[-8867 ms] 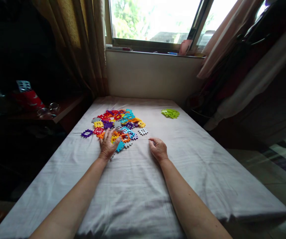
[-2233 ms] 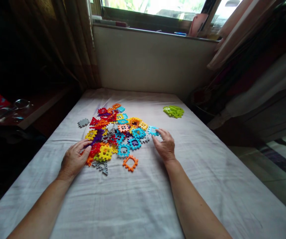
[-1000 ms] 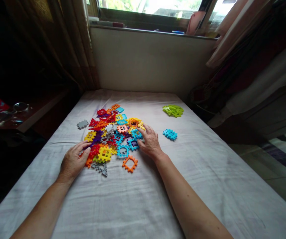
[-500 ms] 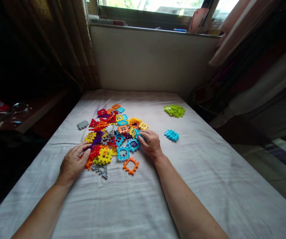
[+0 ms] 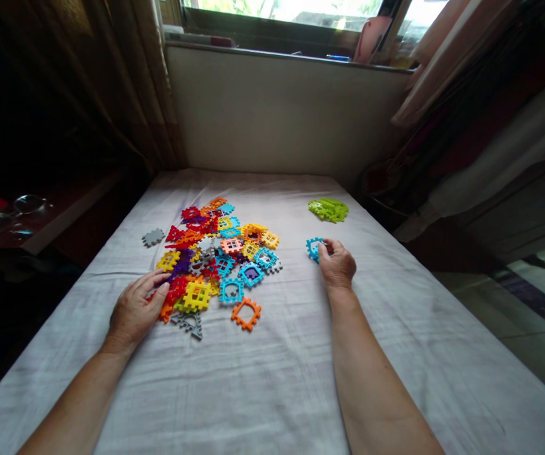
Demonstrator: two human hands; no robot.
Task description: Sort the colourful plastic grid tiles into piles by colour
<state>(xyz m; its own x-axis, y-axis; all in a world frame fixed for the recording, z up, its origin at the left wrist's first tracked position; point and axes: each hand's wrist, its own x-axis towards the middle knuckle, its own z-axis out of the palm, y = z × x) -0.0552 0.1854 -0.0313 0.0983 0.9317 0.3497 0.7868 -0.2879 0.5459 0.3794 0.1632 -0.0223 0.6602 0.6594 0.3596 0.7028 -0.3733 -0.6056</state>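
A heap of colourful plastic interlocking tiles (image 5: 225, 264) with notched edges lies on the white-sheeted surface. At its left edge rests my left hand (image 5: 136, 308), fingers apart and touching the red and purple tiles, holding nothing. My right hand (image 5: 338, 264) is off to the right of the heap, thumb and fingers closed on a blue interlocking tile (image 5: 313, 249) with an open middle. It is over the spot of the small blue group, which my hand and this tile largely hide; I cannot tell whether they touch.
A group of green tiles (image 5: 328, 210) lies farther back on the right. One grey tile (image 5: 153, 237) sits left of the heap, and an orange square frame (image 5: 246, 314) at its near side. A wall with a window ledge (image 5: 291, 55) borders the far end.
My right hand has moved right from the heap to the blue group, carrying a blue tile. A grey tile now shows at the heap's right edge. My left hand has stayed.
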